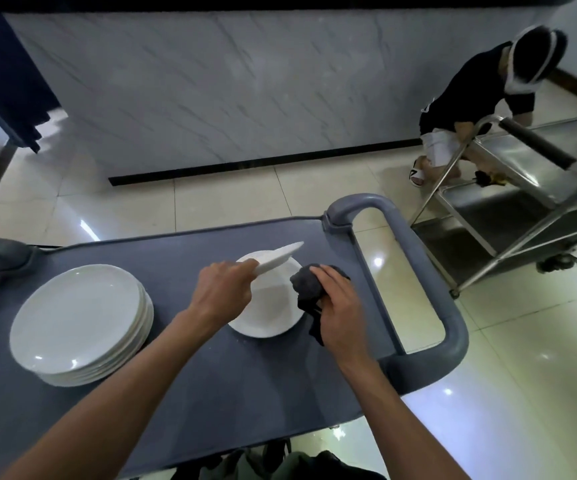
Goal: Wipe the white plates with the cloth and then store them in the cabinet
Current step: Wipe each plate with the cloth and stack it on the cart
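On the grey cart worktop [183,386], the left hand [223,292] grips a white plate [275,259] by its rim, tilted up on edge above a second plate [269,315] lying flat. The right hand [337,306] clutches a bunched dark cloth [306,284], which touches the flat plate's right rim. A stack of white plates [79,323] sits well to the left. Beyond, a crouching person [470,98] tends a steel trolley [529,188].

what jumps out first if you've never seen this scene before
Mid-cart, the left hand holds a white plate tilted over another plate, while the right hand grips a dark cloth at its right edge. A stack of white plates sits left on the grey cart; a crouching person tends a steel trolley far right.
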### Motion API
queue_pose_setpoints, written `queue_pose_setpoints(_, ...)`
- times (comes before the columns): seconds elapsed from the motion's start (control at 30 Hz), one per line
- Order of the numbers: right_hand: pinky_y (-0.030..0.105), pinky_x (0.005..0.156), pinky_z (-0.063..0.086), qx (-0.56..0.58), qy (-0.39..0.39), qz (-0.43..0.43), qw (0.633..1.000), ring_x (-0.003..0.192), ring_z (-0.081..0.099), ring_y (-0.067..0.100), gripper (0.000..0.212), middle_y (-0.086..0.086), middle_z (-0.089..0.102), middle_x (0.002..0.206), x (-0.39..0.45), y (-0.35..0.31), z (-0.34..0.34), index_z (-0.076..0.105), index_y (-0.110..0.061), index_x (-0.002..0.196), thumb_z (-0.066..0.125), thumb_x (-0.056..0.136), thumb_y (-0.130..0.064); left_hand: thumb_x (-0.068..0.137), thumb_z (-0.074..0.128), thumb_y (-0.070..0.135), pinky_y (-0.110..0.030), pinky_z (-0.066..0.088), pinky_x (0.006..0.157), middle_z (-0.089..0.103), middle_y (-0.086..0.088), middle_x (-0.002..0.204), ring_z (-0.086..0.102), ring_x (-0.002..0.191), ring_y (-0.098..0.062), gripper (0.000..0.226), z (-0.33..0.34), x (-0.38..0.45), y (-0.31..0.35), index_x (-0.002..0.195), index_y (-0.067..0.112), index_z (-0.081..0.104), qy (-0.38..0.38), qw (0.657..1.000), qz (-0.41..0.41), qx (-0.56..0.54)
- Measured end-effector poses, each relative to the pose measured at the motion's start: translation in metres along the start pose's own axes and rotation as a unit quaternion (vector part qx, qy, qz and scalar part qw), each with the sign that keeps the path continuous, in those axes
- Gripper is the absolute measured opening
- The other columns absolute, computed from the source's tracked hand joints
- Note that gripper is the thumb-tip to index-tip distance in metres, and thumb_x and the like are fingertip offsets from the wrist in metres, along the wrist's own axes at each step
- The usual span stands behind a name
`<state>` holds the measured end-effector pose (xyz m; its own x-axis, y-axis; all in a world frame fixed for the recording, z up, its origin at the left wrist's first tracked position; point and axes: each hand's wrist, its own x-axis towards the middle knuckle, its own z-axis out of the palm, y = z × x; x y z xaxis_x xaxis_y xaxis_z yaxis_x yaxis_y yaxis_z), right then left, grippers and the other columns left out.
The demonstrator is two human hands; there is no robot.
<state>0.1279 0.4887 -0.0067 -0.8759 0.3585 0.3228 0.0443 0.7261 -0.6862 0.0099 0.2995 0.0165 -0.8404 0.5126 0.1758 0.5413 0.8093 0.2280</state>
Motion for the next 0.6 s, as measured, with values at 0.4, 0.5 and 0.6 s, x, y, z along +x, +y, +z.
queue_pose_setpoints(0.4, 0.039, 0.114, 0.04, -0.001, -0.004, 0.023, 1.0, 0.131, 0.05, 0.027, 0.041, 0.01, 0.056, 0.141, 0.003, 0.005, -0.011, 0.059, -0.01, 0.136, 0.051, 0.099, 0.005, 0.063, 0.081, -0.001, -0.03, 0.049, 0.05, 0.075, 0.004, 0.085, 0.07, 0.077, -0.026, 0.036, 0.033, -0.033, 0.011, 0.092, 0.019, 0.077, -0.027, 0.991, 0.125, 0.039)
queue_pose_setpoints(0.5, 0.034, 0.112, 0.039, -0.006, 0.0, 0.014, 1.0, 0.129, 0.051, 0.026, 0.041, 0.01, 0.058, 0.139, 0.002, 0.005, -0.01, 0.06, -0.009, 0.135, 0.052, 0.098, 0.007, 0.057, 0.088, 0.001, -0.031, 0.053, 0.054, 0.075, 0.002, 0.092, 0.071, 0.082, -0.026, 0.042, 0.045, -0.046, 0.005, 0.093, 0.018, 0.077, -0.025, 0.99, 0.135, 0.031)
queue_pose_setpoints(0.6, 0.033, 0.112, 0.04, -0.002, -0.005, 0.01, 1.0, 0.128, 0.052, 0.026, 0.043, 0.01, 0.058, 0.138, 0.002, 0.004, -0.007, 0.061, -0.009, 0.134, 0.052, 0.096, 0.009, 0.058, 0.087, 0.0, -0.033, 0.055, 0.061, 0.073, 0.0, 0.101, 0.07, 0.088, -0.027, 0.044, 0.056, -0.053, -0.004, 0.097, 0.017, 0.076, -0.028, 0.99, 0.139, 0.019)
